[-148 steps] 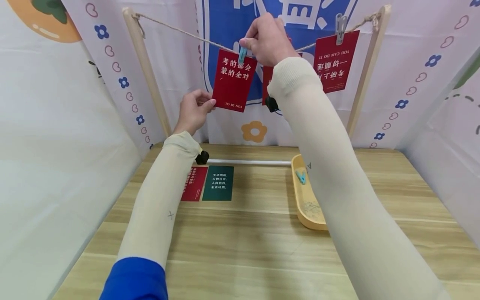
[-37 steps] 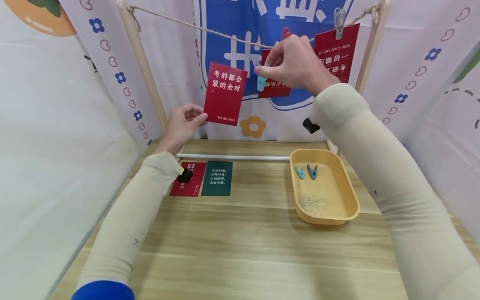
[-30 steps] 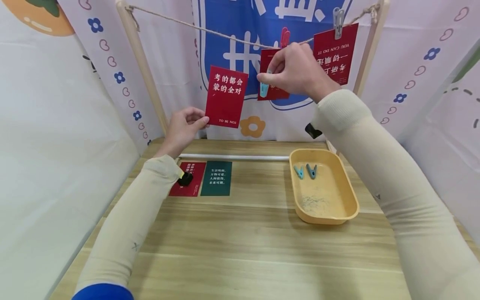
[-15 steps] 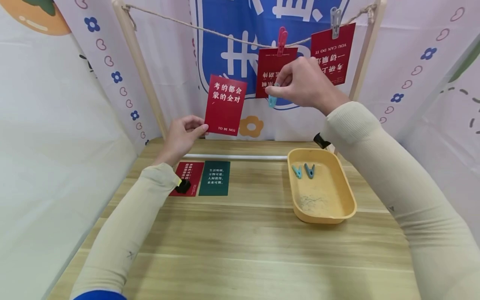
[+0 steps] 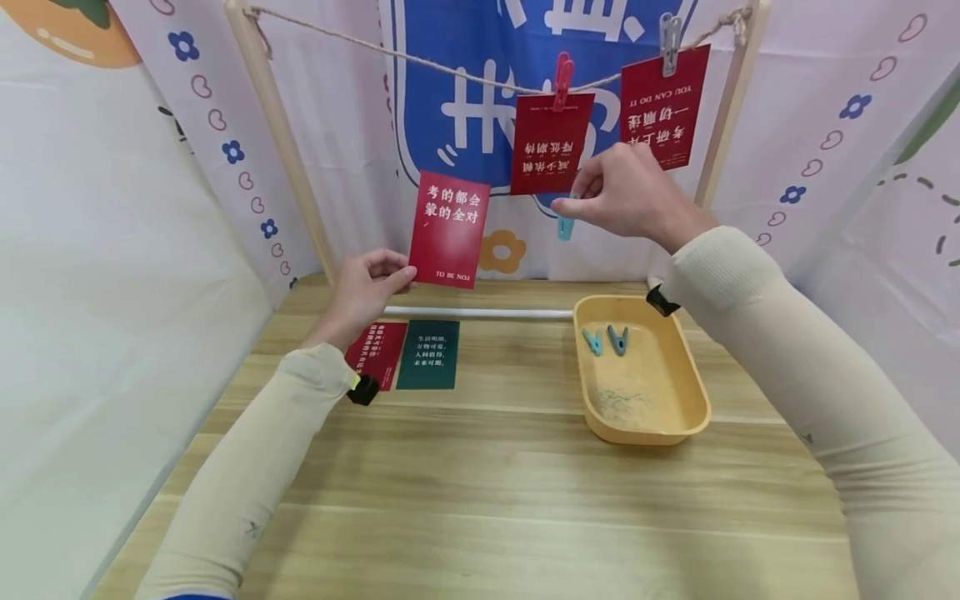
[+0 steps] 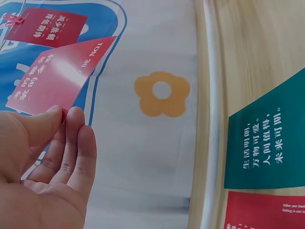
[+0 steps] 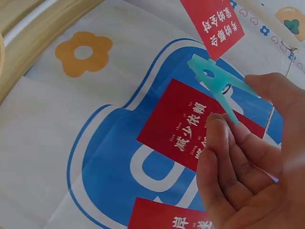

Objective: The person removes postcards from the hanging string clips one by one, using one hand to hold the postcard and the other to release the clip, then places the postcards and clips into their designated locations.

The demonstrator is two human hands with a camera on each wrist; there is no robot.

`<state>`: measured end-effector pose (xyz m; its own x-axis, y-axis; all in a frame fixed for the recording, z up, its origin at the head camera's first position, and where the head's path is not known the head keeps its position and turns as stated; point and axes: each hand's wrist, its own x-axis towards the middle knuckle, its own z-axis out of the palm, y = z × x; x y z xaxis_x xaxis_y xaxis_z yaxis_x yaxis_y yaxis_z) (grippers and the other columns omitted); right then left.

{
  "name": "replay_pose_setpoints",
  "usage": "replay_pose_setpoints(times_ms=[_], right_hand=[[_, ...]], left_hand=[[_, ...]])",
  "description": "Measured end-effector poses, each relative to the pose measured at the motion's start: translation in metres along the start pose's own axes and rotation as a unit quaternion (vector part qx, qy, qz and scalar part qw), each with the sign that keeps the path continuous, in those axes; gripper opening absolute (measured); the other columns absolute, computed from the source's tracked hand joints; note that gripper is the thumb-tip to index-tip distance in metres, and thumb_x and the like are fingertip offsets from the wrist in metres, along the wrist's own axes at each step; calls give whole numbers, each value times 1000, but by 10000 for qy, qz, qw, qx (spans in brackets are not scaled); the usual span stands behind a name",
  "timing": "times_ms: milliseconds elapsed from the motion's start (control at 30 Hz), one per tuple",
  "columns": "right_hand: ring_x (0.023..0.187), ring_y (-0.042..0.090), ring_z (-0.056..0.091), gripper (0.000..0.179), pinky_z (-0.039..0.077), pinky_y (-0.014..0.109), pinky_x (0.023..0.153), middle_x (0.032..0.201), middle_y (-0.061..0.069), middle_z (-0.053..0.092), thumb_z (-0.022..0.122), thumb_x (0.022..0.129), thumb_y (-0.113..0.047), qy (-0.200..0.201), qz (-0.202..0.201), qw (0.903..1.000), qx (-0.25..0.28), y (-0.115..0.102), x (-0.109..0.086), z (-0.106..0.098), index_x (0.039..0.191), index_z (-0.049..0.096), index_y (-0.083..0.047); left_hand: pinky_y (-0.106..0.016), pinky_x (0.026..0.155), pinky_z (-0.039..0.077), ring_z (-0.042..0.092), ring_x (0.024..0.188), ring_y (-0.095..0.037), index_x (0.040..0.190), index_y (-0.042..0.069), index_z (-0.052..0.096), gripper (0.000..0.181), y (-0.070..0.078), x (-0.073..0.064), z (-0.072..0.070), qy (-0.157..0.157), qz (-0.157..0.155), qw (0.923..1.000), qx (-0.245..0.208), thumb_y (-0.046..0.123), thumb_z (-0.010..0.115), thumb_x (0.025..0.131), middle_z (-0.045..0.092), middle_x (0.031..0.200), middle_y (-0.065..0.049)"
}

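My left hand [image 5: 365, 292] pinches the lower left corner of a red card [image 5: 450, 233] marked "TO BE NO.1", held up below the rope. In the left wrist view that card [image 6: 59, 76] tilts away from my thumb. My right hand [image 5: 633, 196] pinches a light blue clothespin [image 5: 566, 227] by its handle ends. The right wrist view shows the clothespin [image 7: 217, 81] with its nose pointing away from my fingers. Behind it, a red card [image 5: 551, 150] hangs from the rope by a pink clothespin [image 5: 562, 82]. Another red card [image 5: 663, 104] hangs from a grey clothespin [image 5: 670, 43].
A twine rope [image 5: 420, 62] spans two wooden posts. A yellow tray [image 5: 645, 433] on the wooden table [image 5: 480, 500] holds a light blue clothespin [image 5: 593, 342] and a dark one [image 5: 618, 340]. A green card [image 5: 427, 355] and a red card [image 5: 378, 354] lie at the back left.
The card and light blue clothespin were up at the rope; both hands have since come down with them. The card is off the rope, and my right hand has moved right, away from it.
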<state>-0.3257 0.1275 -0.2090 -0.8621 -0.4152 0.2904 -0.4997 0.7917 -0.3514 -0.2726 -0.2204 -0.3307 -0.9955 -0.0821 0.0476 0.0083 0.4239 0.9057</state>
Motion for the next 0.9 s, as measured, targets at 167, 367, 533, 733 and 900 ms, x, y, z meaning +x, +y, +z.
replay_pose_setpoints(times_ms=[167,367,533,733,900], right_hand=[[87,25,68,42,62,34,76,103,13,80,78,94,-46,-100,141,9998,62,7,-5,3,112,81,-8],[92,26,67,42,62,32,73,106,14,80,78,94,-45,-316,396,9987,100,15,-11,5,114,81,-8],[85,28,64,37,57,28,66,97,14,80,78,94,-42,-455,517,9976,48,23,-17,10,107,82,-7],[79,27,63,34,56,28,65,89,11,79,78,94,-41,-552,594,9967,54,33,-22,18,100,82,-8],[74,26,63,35,53,28,62,87,12,79,77,96,-39,-735,765,9943,111,39,-26,23,102,82,-5]], left_hand=[[-40,110,56,71,112,-22,130,14,69,31,-6,-5,1,6,-28,9999,107,31,68,104,73,123,-10],[-46,110,55,68,115,-24,134,16,67,35,-10,-12,2,-30,-202,9995,224,34,68,104,71,128,-10],[-46,109,55,66,118,-28,134,15,67,35,-15,-16,5,-73,-259,9993,262,34,68,104,69,130,-10],[-43,110,57,69,117,-29,130,11,68,30,-23,-17,9,-190,-250,9994,128,28,68,105,64,134,-12],[-42,112,55,72,112,-26,131,8,66,30,-26,-18,13,-363,-331,9988,-55,24,67,105,71,128,-16]])
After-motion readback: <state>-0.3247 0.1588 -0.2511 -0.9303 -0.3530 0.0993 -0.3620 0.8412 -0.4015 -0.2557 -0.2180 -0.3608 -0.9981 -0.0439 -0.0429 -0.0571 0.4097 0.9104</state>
